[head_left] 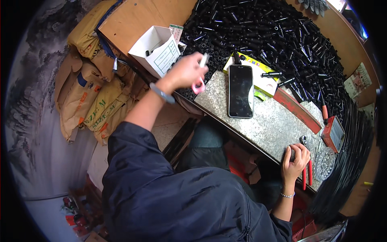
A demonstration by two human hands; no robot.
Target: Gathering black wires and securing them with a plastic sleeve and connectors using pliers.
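My left hand (187, 71) is raised beside the white cardboard box (155, 50) and slightly blurred by motion. Its fingers are closed on a small pink-and-white tool (198, 86); a pink loop shows below them and a pale end above. The tool's exact kind is unclear. My right hand (296, 161) rests at the near edge of the speckled grey tabletop (266, 131), fingers loosely bent and apart, with nothing visible in them. Right beside it lie red-handled pliers (304, 175), partly behind the fingers. A black phone (240, 92) leans on a yellow-and-white box (264, 84).
Black tubular parts (258, 32) are heaped across the back. A red metal bar (296, 111), a red-framed box (333, 134), an orange-handled screwdriver (325, 112) and a dish of small clear pieces (323, 165) lie to the right, near thin black rods (350, 157). Sacks (86, 97) stand left.
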